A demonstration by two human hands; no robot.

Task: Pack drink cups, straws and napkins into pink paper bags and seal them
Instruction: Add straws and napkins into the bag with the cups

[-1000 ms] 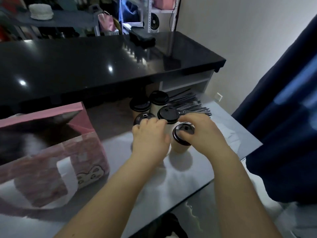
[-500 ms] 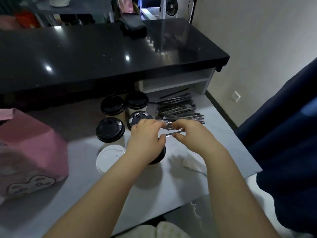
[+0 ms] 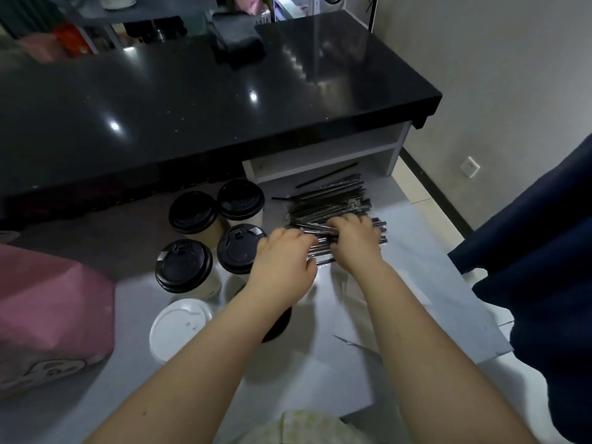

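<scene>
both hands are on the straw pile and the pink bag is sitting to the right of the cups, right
Not quite. The pink bag sits to the left of the cups, not the right, as the head view shows. The rest holds: the left hand and the right hand are both on the straw pile.

drink shop | black service counter point(image 3: 198, 100) | lidded takeaway cups point(image 3: 187, 270) | wrapped straws point(image 3: 333, 200)

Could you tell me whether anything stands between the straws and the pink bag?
Yes: the cluster of lidded cups stands between the straws and the pink bag at the left.
</scene>
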